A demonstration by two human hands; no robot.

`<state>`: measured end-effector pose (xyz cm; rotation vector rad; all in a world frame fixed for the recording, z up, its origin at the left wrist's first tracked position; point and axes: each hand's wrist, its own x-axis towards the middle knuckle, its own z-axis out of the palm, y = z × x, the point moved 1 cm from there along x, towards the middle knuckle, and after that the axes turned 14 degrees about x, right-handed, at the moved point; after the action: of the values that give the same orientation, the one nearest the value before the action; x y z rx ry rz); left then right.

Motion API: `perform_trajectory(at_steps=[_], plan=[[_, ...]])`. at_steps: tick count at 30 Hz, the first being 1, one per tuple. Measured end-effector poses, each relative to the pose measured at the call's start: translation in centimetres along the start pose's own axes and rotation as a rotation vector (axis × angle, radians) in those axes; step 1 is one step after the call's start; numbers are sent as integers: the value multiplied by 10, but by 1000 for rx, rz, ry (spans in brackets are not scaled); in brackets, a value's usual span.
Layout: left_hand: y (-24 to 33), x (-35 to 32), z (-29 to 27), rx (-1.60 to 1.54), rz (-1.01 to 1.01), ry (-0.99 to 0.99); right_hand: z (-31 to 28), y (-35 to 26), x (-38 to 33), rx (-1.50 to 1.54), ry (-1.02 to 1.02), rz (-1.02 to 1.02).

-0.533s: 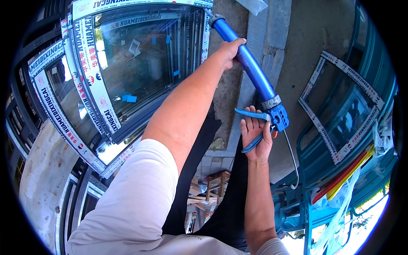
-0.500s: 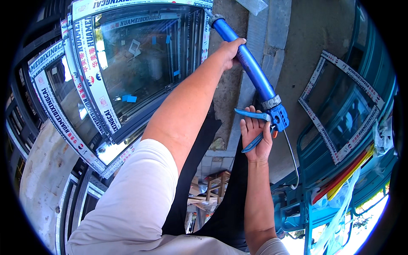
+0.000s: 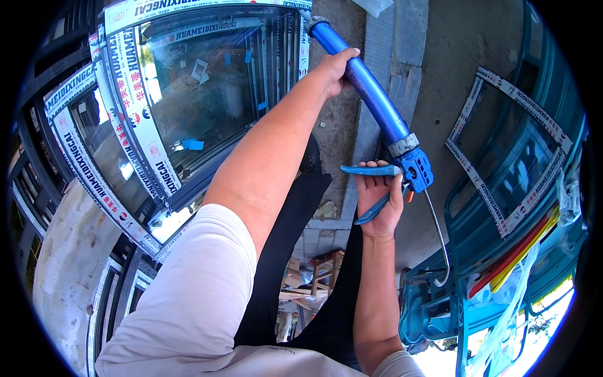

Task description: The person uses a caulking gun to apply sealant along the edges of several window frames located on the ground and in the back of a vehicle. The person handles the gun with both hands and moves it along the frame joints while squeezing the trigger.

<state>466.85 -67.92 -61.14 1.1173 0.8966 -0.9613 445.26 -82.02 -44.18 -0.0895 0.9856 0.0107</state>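
Observation:
A blue caulking gun [image 3: 377,97] slants from upper left to lower right. My left hand [image 3: 336,72] is wrapped round its barrel near the front end. My right hand [image 3: 381,210] holds the handle and trigger [image 3: 374,170], the fingers curled between the two blue levers. From the gun's rear a bent metal rod [image 3: 440,239] sticks out. The front tip is at the upper right corner of a glazed window frame [image 3: 210,94], which has white printed protective tape along its edges. Whether the tip touches the frame I cannot tell.
More taped frames [image 3: 94,169] lean at the left beside a pale rounded slab [image 3: 66,264]. To the right stands a teal vehicle [image 3: 465,276] with a small taped frame [image 3: 502,151] against it. Grey kerb stones [image 3: 377,56] run beyond the gun. A wooden stool [image 3: 326,273] shows between my legs.
The caulking gun's rear end has moved slightly right and down with its rod. My left hand has shifted a little to the left and up along with the barrel.

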Motion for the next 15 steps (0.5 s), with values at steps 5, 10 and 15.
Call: perform_trajectory(at_steps=[5,10,15], plan=[[-1,-3,-3,7,10,10,0,7,-4,1,16,-6],[-2,-4,-5,17,6,0,2,11,-8,-18,26,-8],[-1,-11,-5,33,12,15,4,12,-11,-46,33,-16]])
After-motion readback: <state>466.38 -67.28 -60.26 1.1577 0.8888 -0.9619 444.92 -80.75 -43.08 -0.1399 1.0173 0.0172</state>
